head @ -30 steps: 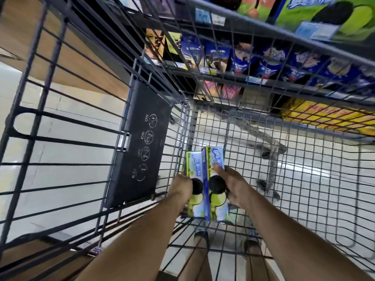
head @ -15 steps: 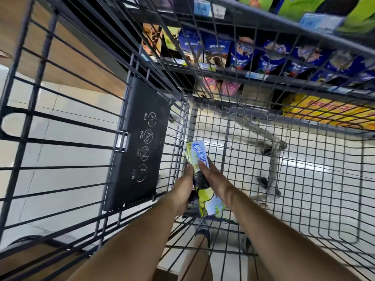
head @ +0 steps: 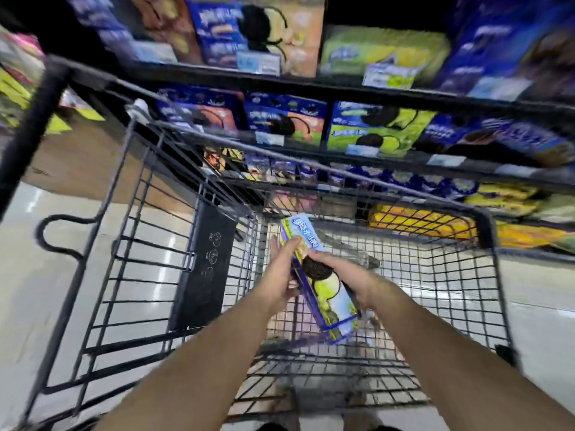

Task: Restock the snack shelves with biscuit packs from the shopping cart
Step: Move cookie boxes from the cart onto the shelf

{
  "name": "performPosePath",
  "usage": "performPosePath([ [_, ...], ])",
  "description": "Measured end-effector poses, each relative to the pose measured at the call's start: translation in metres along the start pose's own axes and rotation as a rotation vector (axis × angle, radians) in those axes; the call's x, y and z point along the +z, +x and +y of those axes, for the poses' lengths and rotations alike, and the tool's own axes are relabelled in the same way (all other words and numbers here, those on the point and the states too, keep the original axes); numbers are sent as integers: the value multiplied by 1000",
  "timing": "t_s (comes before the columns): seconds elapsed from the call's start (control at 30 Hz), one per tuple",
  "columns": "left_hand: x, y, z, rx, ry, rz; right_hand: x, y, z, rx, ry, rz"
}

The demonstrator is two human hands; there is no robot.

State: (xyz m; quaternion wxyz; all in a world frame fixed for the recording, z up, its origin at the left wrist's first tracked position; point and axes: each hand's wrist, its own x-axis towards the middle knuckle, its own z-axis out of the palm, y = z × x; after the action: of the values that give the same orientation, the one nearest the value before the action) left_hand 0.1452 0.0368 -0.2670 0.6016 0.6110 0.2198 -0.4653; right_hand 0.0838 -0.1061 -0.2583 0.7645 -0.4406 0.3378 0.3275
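Both forearms enter from the lower edge and converge above the basket of the shopping cart [head: 486,227]. The left hand [head: 278,276] bears on the left long side of the biscuit pack [head: 328,295]: its fingers [head: 273,247] lie close together and nearly straight along that side, with the thumb hooked over the front edge. The right hand [head: 354,283] holds the opposite long side. Its fingertips [head: 323,259] wrap onto the printed face, just above the cookie picture. The pack is thus clamped between the two hands, clear of the wire floor of the basket. It is tilted, with the blue lettered end pointing away from the person and the lower end nearest the body. Motion blur prevents determining whether a second pack lies behind the first. A black panel [head: 203,269] with round symbols hangs on the left inner wall of the cart, beside the left hand. Beyond the front rim of the cart stand the snack shelves [head: 342,88], with price tags along their edges. They hold blue, orange and green cookie boxes [head: 373,129].
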Motion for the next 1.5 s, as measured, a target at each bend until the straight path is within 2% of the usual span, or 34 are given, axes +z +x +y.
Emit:
performPosePath([
  [0.13,35,-60,63,117,-62,-60,-6,-99,-49,-19,-112,6],
  [0.27,71,-118,108,246,-177,-27,-26,-193,-73,9,-306,62],
  [0.33,88,-140,124,317,-254,14,-37,-227,-78,-20,-271,107],
  [0.47,122,-179,150,414,-312,80,-42,-270,-91,-193,-64,188],
  [0.6,147,-206,172,507,-215,78,-42,-305,-117,-372,-58,273],
  [0.7,168,-227,193,544,-174,9,-55,-339,-143,-487,-48,298],
  [0.9,208,-274,252,647,61,-158,-93,-426,-209,-733,-128,412],
  [1.07,252,-312,299,839,226,-280,-112,-490,-249,-882,-176,396],
  [1.2,285,-334,333,1017,421,-347,-121,-531,-269,-1007,-161,474],
  [1.43,329,-359,361,1141,666,-349,-152,-588,-298,-1158,-241,529],
  [1.5,345,-362,361,1192,729,-298,-166,-605,-307,-1187,-295,541],
])
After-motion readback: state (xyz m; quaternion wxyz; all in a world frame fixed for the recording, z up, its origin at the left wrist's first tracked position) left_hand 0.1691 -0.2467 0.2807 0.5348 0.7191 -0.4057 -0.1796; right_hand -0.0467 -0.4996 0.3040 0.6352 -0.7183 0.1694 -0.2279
